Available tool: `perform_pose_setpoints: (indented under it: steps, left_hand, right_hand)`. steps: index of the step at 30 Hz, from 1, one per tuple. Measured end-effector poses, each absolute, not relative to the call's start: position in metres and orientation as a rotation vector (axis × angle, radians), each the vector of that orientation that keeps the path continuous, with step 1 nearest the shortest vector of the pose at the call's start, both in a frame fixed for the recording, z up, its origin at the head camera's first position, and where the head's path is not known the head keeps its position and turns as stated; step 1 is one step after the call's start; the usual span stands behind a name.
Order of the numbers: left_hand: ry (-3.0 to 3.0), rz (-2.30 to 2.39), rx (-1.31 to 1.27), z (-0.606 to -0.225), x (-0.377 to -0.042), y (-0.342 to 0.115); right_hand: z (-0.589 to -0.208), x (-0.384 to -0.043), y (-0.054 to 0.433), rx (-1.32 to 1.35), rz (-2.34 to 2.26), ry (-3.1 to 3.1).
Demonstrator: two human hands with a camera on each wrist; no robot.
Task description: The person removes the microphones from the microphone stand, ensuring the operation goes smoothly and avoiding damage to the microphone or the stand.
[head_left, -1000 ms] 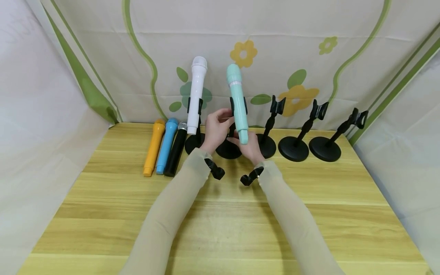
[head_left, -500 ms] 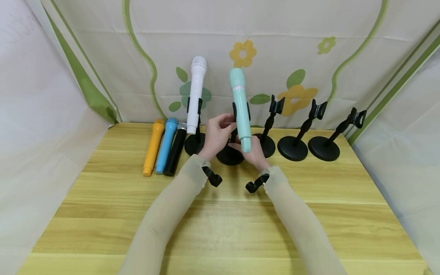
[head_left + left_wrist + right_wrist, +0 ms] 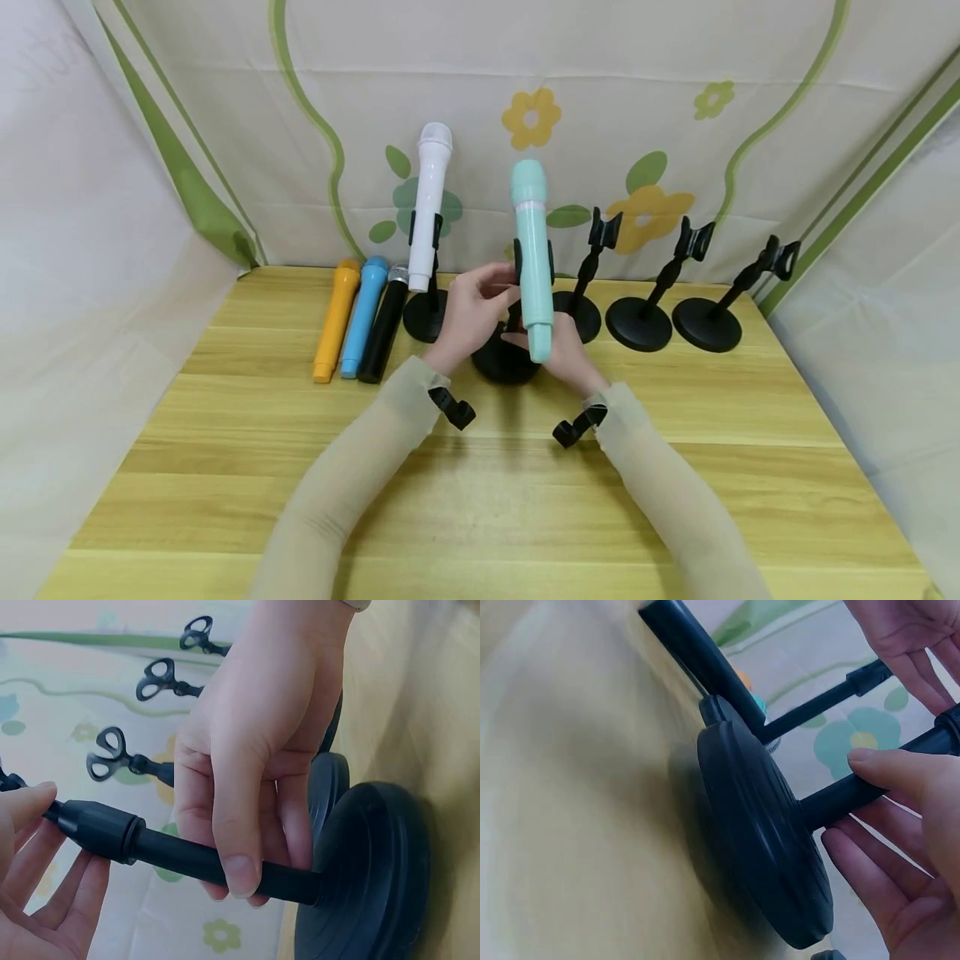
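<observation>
A mint-green microphone (image 3: 532,250) rests tilted in the clip of a black desk microphone stand (image 3: 504,363). My left hand (image 3: 471,317) pinches the neck of this stand, just under the clip. Lower down, my right hand (image 3: 572,354) holds the pole, its thumb (image 3: 241,871) and fingers round it above the round base (image 3: 761,832). The microphone's lower end hides part of my right hand in the head view. To the left, a white microphone (image 3: 429,208) sits in the clip of another black stand (image 3: 424,317).
Orange (image 3: 336,321), blue (image 3: 364,317) and black (image 3: 384,329) microphones lie side by side on the wooden table (image 3: 480,517), left of the stands. Three stands without microphones, including the rightmost stand (image 3: 708,323), line the right side. A flowered cloth (image 3: 600,100) hangs behind.
The stand with the mint-green microphone has come toward me and slightly right, out of the row. Both hands have moved back with it, keeping their hold.
</observation>
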State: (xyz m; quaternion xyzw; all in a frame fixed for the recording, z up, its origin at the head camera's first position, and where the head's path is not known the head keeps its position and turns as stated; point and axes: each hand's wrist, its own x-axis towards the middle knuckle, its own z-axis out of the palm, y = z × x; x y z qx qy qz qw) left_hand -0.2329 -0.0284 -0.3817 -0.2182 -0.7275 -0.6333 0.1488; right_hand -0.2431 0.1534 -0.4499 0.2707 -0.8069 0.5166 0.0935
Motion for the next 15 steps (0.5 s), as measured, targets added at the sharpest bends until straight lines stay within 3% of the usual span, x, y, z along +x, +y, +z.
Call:
perform_pose_setpoints:
  steps: [15]
  left_hand:
    - [-2.136, -1.852, -0.757, -0.383, -0.2, -0.032]
  right_hand:
    - [-0.42, -0.186, 0.155, 0.9, 1.571, -2.422]
